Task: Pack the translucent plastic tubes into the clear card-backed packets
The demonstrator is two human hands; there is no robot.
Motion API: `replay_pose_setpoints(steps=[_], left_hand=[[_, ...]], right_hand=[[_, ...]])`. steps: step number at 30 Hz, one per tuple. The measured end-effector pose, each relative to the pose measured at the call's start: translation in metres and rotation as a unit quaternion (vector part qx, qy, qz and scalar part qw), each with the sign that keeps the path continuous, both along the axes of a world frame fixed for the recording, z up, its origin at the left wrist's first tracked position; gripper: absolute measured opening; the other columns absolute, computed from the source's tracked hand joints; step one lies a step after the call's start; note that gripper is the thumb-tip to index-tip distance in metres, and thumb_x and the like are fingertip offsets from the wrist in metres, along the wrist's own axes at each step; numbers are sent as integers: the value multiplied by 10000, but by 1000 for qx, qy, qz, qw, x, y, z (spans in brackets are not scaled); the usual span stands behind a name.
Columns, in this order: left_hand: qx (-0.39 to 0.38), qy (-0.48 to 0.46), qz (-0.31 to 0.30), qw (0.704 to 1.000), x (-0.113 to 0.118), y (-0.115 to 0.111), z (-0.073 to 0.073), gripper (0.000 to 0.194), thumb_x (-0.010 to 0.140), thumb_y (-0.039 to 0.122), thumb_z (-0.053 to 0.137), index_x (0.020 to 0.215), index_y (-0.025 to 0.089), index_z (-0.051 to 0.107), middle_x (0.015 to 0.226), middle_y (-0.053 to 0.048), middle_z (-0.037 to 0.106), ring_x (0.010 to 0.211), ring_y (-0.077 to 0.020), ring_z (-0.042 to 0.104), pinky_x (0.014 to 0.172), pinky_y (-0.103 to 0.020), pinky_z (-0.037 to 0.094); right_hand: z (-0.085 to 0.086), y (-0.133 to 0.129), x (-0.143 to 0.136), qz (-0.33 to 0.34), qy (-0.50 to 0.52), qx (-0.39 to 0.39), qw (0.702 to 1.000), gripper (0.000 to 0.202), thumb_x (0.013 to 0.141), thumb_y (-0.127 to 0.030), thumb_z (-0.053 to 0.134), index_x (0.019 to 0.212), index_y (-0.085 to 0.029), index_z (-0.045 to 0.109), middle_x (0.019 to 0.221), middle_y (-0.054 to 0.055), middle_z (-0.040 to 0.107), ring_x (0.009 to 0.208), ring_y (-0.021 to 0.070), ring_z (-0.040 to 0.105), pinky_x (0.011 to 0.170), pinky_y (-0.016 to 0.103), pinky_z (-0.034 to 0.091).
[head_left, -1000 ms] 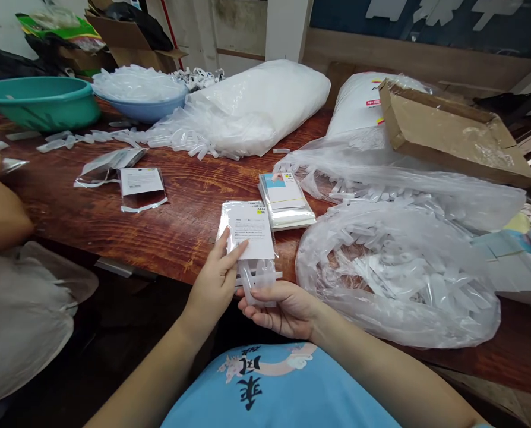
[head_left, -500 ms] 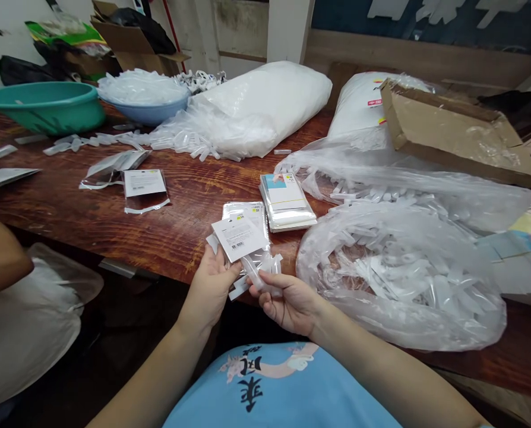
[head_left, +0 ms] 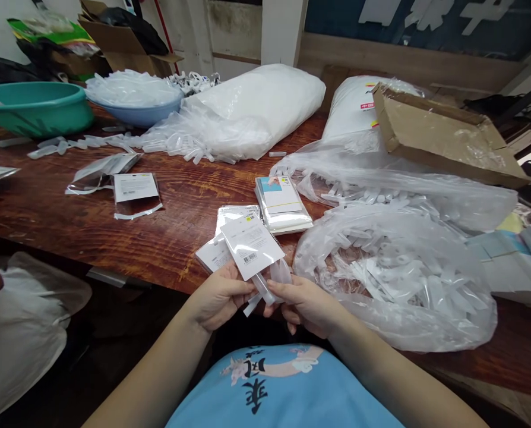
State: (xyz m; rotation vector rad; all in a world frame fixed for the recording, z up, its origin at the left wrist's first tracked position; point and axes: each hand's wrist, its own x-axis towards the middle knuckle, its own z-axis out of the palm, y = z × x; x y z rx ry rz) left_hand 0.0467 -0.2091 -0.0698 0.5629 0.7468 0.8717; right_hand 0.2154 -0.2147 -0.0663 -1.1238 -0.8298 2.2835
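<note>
Just over the table's front edge, my left hand point(head_left: 223, 297) is closed, thumb on top, on the lower part of a clear packet with a white printed card point(head_left: 252, 246). Translucent white plastic strips point(head_left: 265, 289) stick out below the card. My right hand point(head_left: 312, 304) has its thumb and fingers pinched on these strips; whether they lie inside the packet's film I cannot tell. Under the held packet, another white-carded packet point(head_left: 212, 254) and a silvery clear packet point(head_left: 230, 214) show in part. Behind them stands a banded stack of carded packets point(head_left: 284, 205).
On my right an open clear bag point(head_left: 394, 285) holds many white plastic pieces. Further back are a full white sack point(head_left: 265, 107), a shallow cardboard box point(head_left: 443, 131), a blue basin point(head_left: 136, 110) heaped with pieces and a green basin point(head_left: 34, 110). Two carded packets point(head_left: 135, 188) lie left.
The held packet's card has moved right and tilted, uncovering another white-carded packet beneath it. My right hand has shifted right and its fingers stay on the strips. The view has turned slightly.
</note>
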Motion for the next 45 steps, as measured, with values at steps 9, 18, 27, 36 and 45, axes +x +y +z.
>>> replay_pose_setpoints(steps=[9,18,27,36,45], left_hand=[[2,-25,-48,999,8,3,-3,439,643,-26,583,1049,141,567,1015,-102,646,904,-217,606,772,-309,478],[-2,-29,-118,993,10,3,-3,428,623,-38,550,1020,108,619,995,-127,659,912,-250,606,794,-335,462],[-98,-63,-86,989,15,-3,12,467,586,-86,524,984,129,640,999,-106,654,940,-200,590,830,-277,432],[-138,-118,-127,975,34,8,11,517,600,-122,480,1023,136,629,913,-91,663,769,-132,608,754,-237,448],[-161,-116,-109,974,36,13,1,556,596,-124,485,1049,175,609,987,-65,636,908,-163,582,800,-253,432]], right_hand=[[0,-2,12,17,-99,32,994,301,719,-431,619,754,-160,494,472,-84,477,342,39,407,390,198,467],[6,3,16,59,-112,-2,992,324,648,-388,675,781,-157,490,450,-89,450,352,47,391,408,212,446],[17,-19,19,-101,-431,293,848,615,794,-421,490,1228,-209,109,1033,89,458,590,112,534,583,311,474],[26,-3,25,-58,-538,636,549,359,830,-319,454,1114,-125,350,964,137,509,886,228,537,675,328,496],[5,14,29,-89,-459,749,470,427,808,-294,446,1191,-166,309,1117,136,393,1046,254,412,853,421,400]])
